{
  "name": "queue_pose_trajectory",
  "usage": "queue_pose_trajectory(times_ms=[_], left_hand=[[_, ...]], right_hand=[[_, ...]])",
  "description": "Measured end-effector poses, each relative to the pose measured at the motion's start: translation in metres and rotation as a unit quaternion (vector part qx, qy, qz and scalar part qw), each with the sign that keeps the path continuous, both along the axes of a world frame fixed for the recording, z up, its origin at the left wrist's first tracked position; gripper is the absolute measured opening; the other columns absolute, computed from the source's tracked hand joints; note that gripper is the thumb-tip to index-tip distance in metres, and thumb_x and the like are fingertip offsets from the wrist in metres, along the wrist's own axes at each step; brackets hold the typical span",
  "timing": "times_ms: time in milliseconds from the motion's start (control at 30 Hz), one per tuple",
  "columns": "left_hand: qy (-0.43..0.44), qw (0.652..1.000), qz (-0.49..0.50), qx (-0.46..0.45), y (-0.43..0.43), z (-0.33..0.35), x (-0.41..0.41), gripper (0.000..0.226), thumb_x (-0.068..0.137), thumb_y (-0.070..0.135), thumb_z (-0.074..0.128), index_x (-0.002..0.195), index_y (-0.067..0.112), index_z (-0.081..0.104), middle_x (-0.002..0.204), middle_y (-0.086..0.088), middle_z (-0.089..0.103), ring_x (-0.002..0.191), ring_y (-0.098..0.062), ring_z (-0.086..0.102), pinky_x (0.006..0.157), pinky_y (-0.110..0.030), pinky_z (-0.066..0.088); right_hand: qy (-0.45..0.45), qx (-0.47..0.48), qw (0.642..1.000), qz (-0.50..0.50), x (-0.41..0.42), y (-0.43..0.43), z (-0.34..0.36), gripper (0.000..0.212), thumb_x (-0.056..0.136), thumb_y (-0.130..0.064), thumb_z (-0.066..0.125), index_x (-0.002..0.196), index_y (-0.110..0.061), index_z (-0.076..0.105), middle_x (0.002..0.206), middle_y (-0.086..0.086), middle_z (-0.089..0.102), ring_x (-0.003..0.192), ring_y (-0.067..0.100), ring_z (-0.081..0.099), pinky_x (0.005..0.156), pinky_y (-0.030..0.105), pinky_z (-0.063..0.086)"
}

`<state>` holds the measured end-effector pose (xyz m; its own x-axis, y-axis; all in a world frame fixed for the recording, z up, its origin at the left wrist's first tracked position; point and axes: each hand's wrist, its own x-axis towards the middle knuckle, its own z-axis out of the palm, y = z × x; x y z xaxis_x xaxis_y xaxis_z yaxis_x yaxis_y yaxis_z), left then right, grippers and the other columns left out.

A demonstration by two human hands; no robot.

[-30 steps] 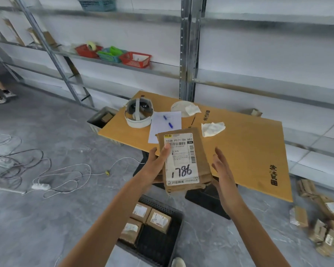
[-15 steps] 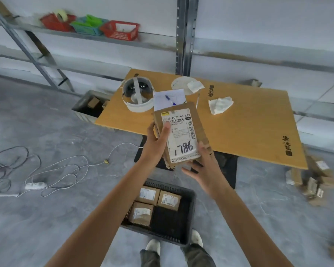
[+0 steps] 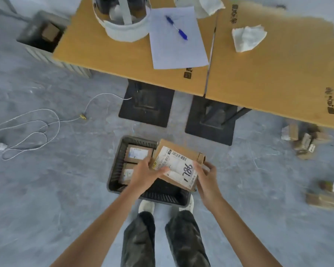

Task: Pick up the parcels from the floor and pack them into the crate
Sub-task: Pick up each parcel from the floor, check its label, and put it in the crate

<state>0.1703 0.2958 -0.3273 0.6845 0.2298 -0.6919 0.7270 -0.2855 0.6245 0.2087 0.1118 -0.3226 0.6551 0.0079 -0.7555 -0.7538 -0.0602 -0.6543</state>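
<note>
While left hand (image 3: 145, 175) and right hand (image 3: 206, 178) gripped opposite edges of brown cardboard white-labelled parcel (image 3: 178, 164), it hung tilted over black plastic crate (image 3: 116, 166) holding smaller parcels (image 3: 138, 153).

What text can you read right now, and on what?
"1786": handwritten on the white label of the held parcel.
Print and barcode on that label: too blurred.
Labels of the packed parcels in the crate: too blurred.
Dark stamps on the table: unreadable.
</note>
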Motion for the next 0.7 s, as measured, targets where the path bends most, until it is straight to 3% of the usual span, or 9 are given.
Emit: queue_pose_trajectory(times_ms=[67, 167, 233, 300, 367, 500, 600, 633, 700], left_hand=[[0.046, 0.999, 0.021, 0.000, -0.008, -0.062, -0.014, 0.055, 0.073, 0.047, 0.073, 0.111, 0.011, 0.056, 0.106, -0.003, 0.066, 0.094, -0.018, 0.063, 0.075, -0.028, 0.053], [0.113, 0.993, 0.035, 0.019, -0.011, -0.159, -0.030, 0.041, 0.079, 0.040, 0.071, 0.098, 0.009, 0.053, 0.105, -0.013, 0.064, 0.095, -0.025, 0.062, 0.064, -0.025, 0.046], [0.132, 0.991, 0.029, 0.019, -0.010, -0.227, -0.037, 0.041, 0.077, 0.044, 0.071, 0.098, 0.013, 0.056, 0.103, -0.005, 0.065, 0.090, -0.016, 0.062, 0.070, -0.025, 0.052], [0.146, 0.989, 0.011, 0.026, -0.006, -0.299, -0.039, 0.045, 0.075, 0.048, 0.070, 0.104, 0.016, 0.059, 0.106, 0.001, 0.064, 0.090, -0.011, 0.062, 0.078, -0.028, 0.055], [0.149, 0.988, -0.018, 0.027, -0.003, -0.361, -0.035, 0.045, 0.079, 0.045, 0.067, 0.109, 0.013, 0.055, 0.107, 0.002, 0.059, 0.092, -0.011, 0.059, 0.082, -0.028, 0.054], [0.176, 0.984, -0.028, 0.017, -0.007, -0.467, -0.029, 0.045, 0.090, 0.036, 0.056, 0.124, 0.009, 0.046, 0.116, -0.004, 0.057, 0.086, -0.013, 0.057, 0.068, -0.020, 0.049], [0.211, 0.973, 0.085, -0.044, -0.015, -0.519, -0.027, 0.042, 0.096, 0.025, 0.049, 0.134, 0.009, 0.040, 0.130, -0.008, 0.054, 0.073, -0.006, 0.057, 0.056, -0.015, 0.049], [0.214, 0.963, 0.146, -0.071, -0.016, -0.530, -0.027, 0.041, 0.096, 0.021, 0.048, 0.135, 0.009, 0.040, 0.133, -0.008, 0.053, 0.083, -0.009, 0.060, 0.067, -0.016, 0.051], [0.202, 0.930, 0.283, -0.117, -0.020, -0.547, -0.027, 0.040, 0.096, 0.010, 0.043, 0.136, 0.010, 0.042, 0.136, -0.009, 0.052, 0.116, -0.022, 0.055, 0.099, -0.032, 0.046]], right_hand=[[0.031, -0.025, 0.998, 0.038, -0.015, 0.005, -0.063, 0.040, 0.089, -0.025, 0.062, 0.119, -0.025, 0.036, 0.115, 0.004, 0.060, 0.098, 0.017, 0.064, 0.081, 0.038, 0.056], [0.076, -0.060, 0.989, 0.110, -0.034, 0.016, -0.164, 0.050, 0.083, -0.036, 0.068, 0.126, -0.039, 0.042, 0.126, -0.005, 0.059, 0.113, 0.018, 0.058, 0.097, 0.045, 0.049], [0.107, -0.077, 0.982, 0.132, -0.040, 0.022, -0.229, 0.049, 0.084, -0.034, 0.067, 0.126, -0.037, 0.043, 0.126, -0.005, 0.058, 0.115, 0.019, 0.057, 0.097, 0.041, 0.050], [0.119, -0.102, 0.978, 0.136, -0.041, 0.028, -0.289, 0.040, 0.089, -0.025, 0.062, 0.124, -0.027, 0.044, 0.121, -0.005, 0.058, 0.109, 0.017, 0.057, 0.086, 0.029, 0.051], [0.128, -0.123, 0.976, 0.128, -0.038, 0.031, -0.352, 0.039, 0.089, -0.023, 0.063, 0.124, -0.023, 0.046, 0.121, -0.001, 0.058, 0.107, 0.018, 0.057, 0.090, 0.032, 0.050], [0.145, -0.183, 0.961, 0.147, -0.032, 0.033, -0.469, 0.045, 0.088, -0.019, 0.064, 0.129, -0.018, 0.046, 0.124, 0.005, 0.059, 0.110, 0.024, 0.058, 0.098, 0.047, 0.048], [0.139, -0.209, 0.953, 0.170, -0.028, 0.036, -0.536, 0.051, 0.088, -0.020, 0.064, 0.134, -0.015, 0.043, 0.127, 0.006, 0.058, 0.113, 0.026, 0.058, 0.097, 0.048, 0.048], [0.138, -0.213, 0.952, 0.169, -0.027, 0.038, -0.555, 0.051, 0.088, -0.020, 0.063, 0.134, -0.016, 0.044, 0.127, 0.006, 0.058, 0.112, 0.027, 0.058, 0.096, 0.048, 0.049], [0.144, -0.212, 0.956, 0.143, -0.028, 0.041, -0.586, 0.052, 0.089, -0.019, 0.062, 0.137, -0.018, 0.041, 0.129, 0.005, 0.056, 0.113, 0.028, 0.058, 0.095, 0.047, 0.050]])
